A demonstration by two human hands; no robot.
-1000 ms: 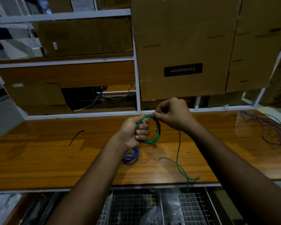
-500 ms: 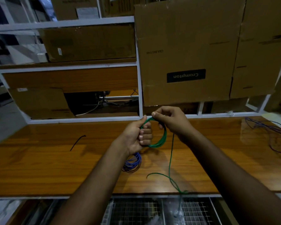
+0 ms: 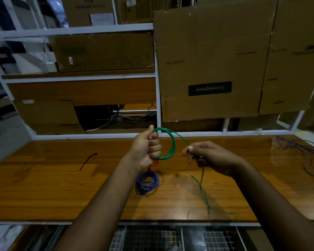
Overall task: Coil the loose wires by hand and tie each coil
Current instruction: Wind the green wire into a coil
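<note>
My left hand (image 3: 146, 149) grips a small coil of green wire (image 3: 173, 146) held above the wooden table (image 3: 43, 187). My right hand (image 3: 206, 156) pinches the same green wire a short way to the right of the coil. From that pinch the loose green tail (image 3: 203, 192) hangs down to the table's front edge. A finished blue wire coil (image 3: 147, 182) lies on the table below my left wrist. A bit of red shows just under my left hand.
Loose purple wires (image 3: 304, 154) sprawl at the table's right end. A short black wire piece (image 3: 88, 161) lies to the left. Cardboard boxes (image 3: 212, 66) fill white shelving behind. A wire-mesh rack (image 3: 152, 238) sits below the front edge.
My right hand has moved away from the coil, to the right and down, drawing the green wire out with it. My left hand keeps hold of the coil.
</note>
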